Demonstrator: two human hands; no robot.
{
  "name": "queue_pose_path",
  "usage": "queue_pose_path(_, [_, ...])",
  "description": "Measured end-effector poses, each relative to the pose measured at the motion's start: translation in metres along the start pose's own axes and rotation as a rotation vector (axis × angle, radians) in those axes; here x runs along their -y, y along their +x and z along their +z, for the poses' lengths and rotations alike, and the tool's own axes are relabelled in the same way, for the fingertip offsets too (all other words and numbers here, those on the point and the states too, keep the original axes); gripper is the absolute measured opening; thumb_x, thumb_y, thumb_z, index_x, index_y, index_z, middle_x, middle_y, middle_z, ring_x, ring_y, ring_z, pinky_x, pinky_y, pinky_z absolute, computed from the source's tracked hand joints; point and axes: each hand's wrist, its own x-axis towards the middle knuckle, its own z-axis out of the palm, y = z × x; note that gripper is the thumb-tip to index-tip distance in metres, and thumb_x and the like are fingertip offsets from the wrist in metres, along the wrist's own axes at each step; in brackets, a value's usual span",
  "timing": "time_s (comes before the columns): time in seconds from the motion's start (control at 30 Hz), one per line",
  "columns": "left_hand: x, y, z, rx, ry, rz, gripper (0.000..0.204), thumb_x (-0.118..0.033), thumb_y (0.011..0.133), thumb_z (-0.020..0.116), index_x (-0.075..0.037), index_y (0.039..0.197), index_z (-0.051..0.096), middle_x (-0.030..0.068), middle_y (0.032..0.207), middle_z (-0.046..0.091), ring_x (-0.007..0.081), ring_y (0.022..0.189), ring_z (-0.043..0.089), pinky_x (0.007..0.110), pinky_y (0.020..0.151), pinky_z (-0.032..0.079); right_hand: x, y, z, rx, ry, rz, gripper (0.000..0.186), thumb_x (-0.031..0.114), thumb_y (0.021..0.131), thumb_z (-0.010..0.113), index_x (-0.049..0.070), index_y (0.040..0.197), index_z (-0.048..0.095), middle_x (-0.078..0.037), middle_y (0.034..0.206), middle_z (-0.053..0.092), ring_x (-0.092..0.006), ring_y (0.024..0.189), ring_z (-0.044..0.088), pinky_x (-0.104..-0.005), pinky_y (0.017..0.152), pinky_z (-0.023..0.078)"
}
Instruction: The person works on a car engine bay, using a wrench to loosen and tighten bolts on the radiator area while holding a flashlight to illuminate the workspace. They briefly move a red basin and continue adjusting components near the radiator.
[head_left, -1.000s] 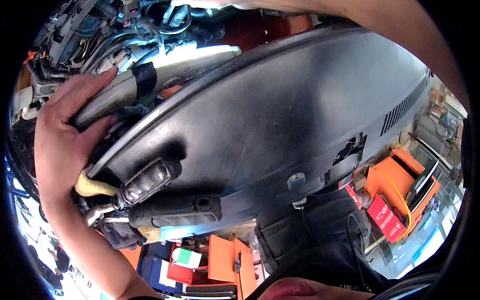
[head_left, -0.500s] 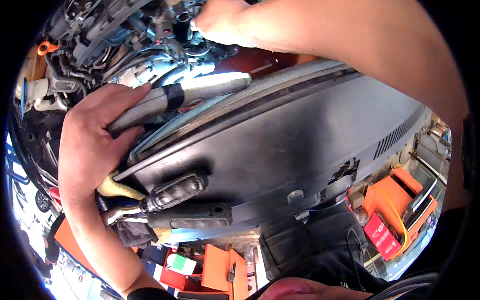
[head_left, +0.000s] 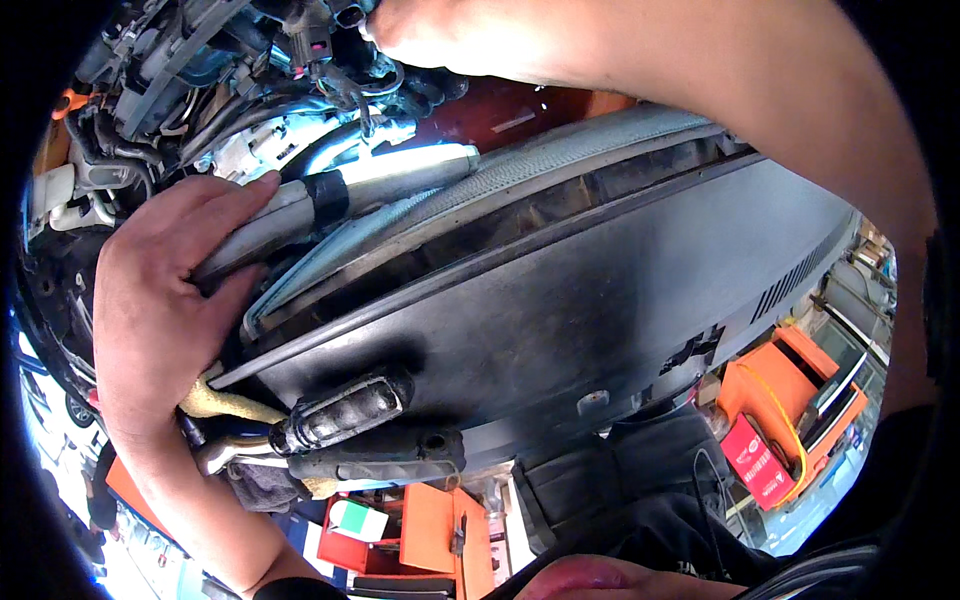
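My left hand [head_left: 155,285] is closed around a silver tubular work light [head_left: 300,210] with a black band, lit toward the engine compartment [head_left: 220,90]. My right hand [head_left: 410,35] reaches among hoses and connectors at the top, its fingertips mostly hidden. Below runs a pale, textured strip [head_left: 560,150] along a large black plastic panel [head_left: 560,290]. Beside my left wrist lie a black-handled metal tool [head_left: 340,410] and a second dark-handled tool [head_left: 370,458], on or against a yellow cloth [head_left: 225,400] and a dark grey cloth [head_left: 265,485].
Orange drawer units [head_left: 785,380] with a red package [head_left: 755,460] stand at lower right, more orange boxes [head_left: 425,535] at bottom centre. A dark red painted surface [head_left: 500,115] lies behind the strip. At far left are a car wheel [head_left: 82,408] and a bright area.
My right forearm has come further into view, the hand reaching into the engine parts. The view has shifted, and more of the pale strip shows above the black panel. My left hand keeps its grip.
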Motion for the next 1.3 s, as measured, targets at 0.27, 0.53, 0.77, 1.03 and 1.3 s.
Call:
queue_pose_path(0.27, [-0.001, 0.001, 0.000, 0.008, 0.023, -0.031, 0.062, 0.004, 0.065, 0.081, -0.012, 0.124, 0.074, 0.0135, 0.111, 0.071, 0.0341, 0.101, 0.069, 0.040, 0.091, 0.054, 0.046, 0.035, 0.037, -0.055, 0.116, 0.468, 0.031, 0.026, 0.098, 0.056, 0.007, 0.110, 0.078, -0.013, 0.112, 0.076, -0.0298, 0.104, 0.074, -0.0445, 0.089, 0.058])
queue_pose_path(0.53, [-0.005, 0.002, -0.005, 0.062, 0.000, -0.076, 0.065, 0.005, 0.063, 0.081, -0.010, 0.126, 0.073, 0.0151, 0.115, 0.071, 0.0334, 0.104, 0.069, 0.037, 0.095, 0.054, 0.027, 0.009, 0.019, -0.102, 0.116, 0.048, 0.031, 0.021, 0.099, 0.053, 0.006, 0.110, 0.078, -0.016, 0.111, 0.076, -0.0320, 0.106, 0.073, -0.0473, 0.092, 0.058])
queue_pose_path(0.77, [-0.005, 0.007, -0.003, 0.062, 0.015, -0.045, 0.065, 0.003, 0.064, 0.082, -0.011, 0.127, 0.073, 0.0143, 0.116, 0.071, 0.0335, 0.106, 0.070, 0.038, 0.095, 0.054, 0.032, 0.035, 0.032, -0.169, 0.464, 0.313, 0.032, 0.021, 0.099, 0.051, 0.006, 0.112, 0.077, -0.017, 0.110, 0.075, -0.0309, 0.102, 0.074, -0.0453, 0.087, 0.060])
queue_pose_path(1.03, [-0.007, 0.007, -0.003, 0.006, 0.036, -0.002, 0.061, 0.001, 0.063, 0.084, -0.012, 0.122, 0.075, 0.0131, 0.107, 0.072, 0.0342, 0.097, 0.069, 0.041, 0.087, 0.055, 0.036, 0.024, 0.008, -0.068, 0.766, 0.432, 0.031, 0.016, 0.098, 0.052, 0.006, 0.114, 0.076, -0.017, 0.111, 0.074, -0.0311, 0.104, 0.073, -0.0438, 0.090, 0.059])
queue_pose_path(1.3, [-0.002, -0.001, -0.005, 0.048, 0.046, -0.076, 0.062, 0.000, 0.063, 0.084, -0.013, 0.123, 0.075, 0.0134, 0.110, 0.072, 0.0335, 0.099, 0.069, 0.041, 0.089, 0.055, 0.052, 0.003, -0.004, -0.164, 0.871, 0.393, 0.021, 0.014, 0.098, 0.057, 0.007, 0.102, 0.077, -0.014, 0.103, 0.076, -0.0271, 0.096, 0.075, -0.0408, 0.086, 0.061])
